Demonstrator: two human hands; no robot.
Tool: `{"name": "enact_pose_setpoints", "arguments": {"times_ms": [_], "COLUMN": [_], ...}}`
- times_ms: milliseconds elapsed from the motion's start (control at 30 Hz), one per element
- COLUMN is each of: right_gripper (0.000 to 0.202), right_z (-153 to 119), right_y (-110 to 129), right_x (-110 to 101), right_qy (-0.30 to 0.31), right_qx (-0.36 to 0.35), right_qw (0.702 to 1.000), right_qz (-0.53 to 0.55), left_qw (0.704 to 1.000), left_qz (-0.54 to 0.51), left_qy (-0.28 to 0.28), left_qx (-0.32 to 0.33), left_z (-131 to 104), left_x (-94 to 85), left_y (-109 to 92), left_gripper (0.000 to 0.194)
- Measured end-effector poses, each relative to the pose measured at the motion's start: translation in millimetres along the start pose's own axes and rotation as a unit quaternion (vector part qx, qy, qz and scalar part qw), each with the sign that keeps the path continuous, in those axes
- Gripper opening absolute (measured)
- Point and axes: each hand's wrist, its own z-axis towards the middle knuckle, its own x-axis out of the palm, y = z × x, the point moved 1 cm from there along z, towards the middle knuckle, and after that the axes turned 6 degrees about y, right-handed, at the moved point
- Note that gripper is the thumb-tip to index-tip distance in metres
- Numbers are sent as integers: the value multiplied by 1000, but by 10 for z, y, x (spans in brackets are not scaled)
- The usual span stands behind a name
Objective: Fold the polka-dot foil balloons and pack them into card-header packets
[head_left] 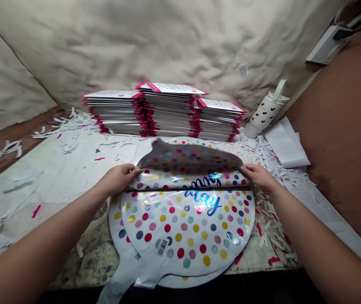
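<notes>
Flat round foil balloons (187,236) with coloured dots and blue lettering lie stacked at the table's front edge, their pale tails toward the lower left. The top one is creased across its middle, and its far part is raised and curling over. My left hand (121,177) pinches its left edge at the crease. On the right edge, my right hand (258,175) pinches the same balloon between thumb and fingers.
Behind stand three stacks of flat white and pink packets (170,112). A white tumbler with hearts (264,116) leans at the back right, near folded white paper (286,143). Paper scraps litter the table (56,169). A power strip (329,44) hangs upper right.
</notes>
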Motion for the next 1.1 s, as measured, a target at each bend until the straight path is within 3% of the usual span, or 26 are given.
{"name": "enact_pose_setpoints", "arguments": {"times_ms": [100, 133, 200, 300, 400, 500, 567, 633, 733, 800, 867, 933, 1000, 1100], "right_gripper": [39, 38, 38, 53, 64, 67, 72, 70, 64, 58, 53, 53, 57, 67], "right_z": [260, 301, 310, 153, -127, -347, -405, -422, -509, -625, -726, -760, -703, -516], "right_y": [59, 83, 173, 479, 913, 1184, 1131, 883, 397, 200, 167, 230, 294, 361], "right_x": [22, 13, -18, 64, 536, 1167, 1347, 1206, 689, 471, 481, 619, 710, 595], "right_qy": [-35, -46, -70, -115, -107, 18, 94, 87, -23, -88, -108, -109, -133, -175], "right_qx": [20, 27, 36, 19, -53, -179, -234, -189, -34, 7, -35, -81, -61, 3], "right_qw": [998, 997, 992, 983, 977, 963, 932, 930, 946, 936, 927, 922, 930, 965], "right_qz": [-39, -56, -94, -145, -175, -201, -260, -303, -323, -340, -358, -363, -337, -196], "left_qw": [976, 962, 948, 942, 944, 945, 945, 944, 948, 950, 948, 945, 945, 946], "left_qz": [147, 187, 233, 267, 264, 265, 271, 274, 269, 266, 263, 260, 257, 249], "left_qy": [-124, -133, -60, 41, 38, 26, 24, 31, 54, 47, 26, 31, 52, 62], "left_qx": [101, 148, 207, 199, 192, 191, 185, 179, 160, 158, 176, 195, 198, 200], "left_z": [-59, -132, -290, -445, -472, -453, -446, -444, -438, -425, -408, -391, -383, -400], "left_x": [154, 253, 483, 748, 840, 843, 828, 806, 796, 839, 935, 1067, 1187, 1268], "left_y": [-228, -273, -292, -201, -122, -107, -108, -120, -218, -370, -563, -733, -829, -854], "left_gripper": [46, 47, 51, 61, 60, 58, 58, 58, 60, 64, 70, 76, 79, 80]}}
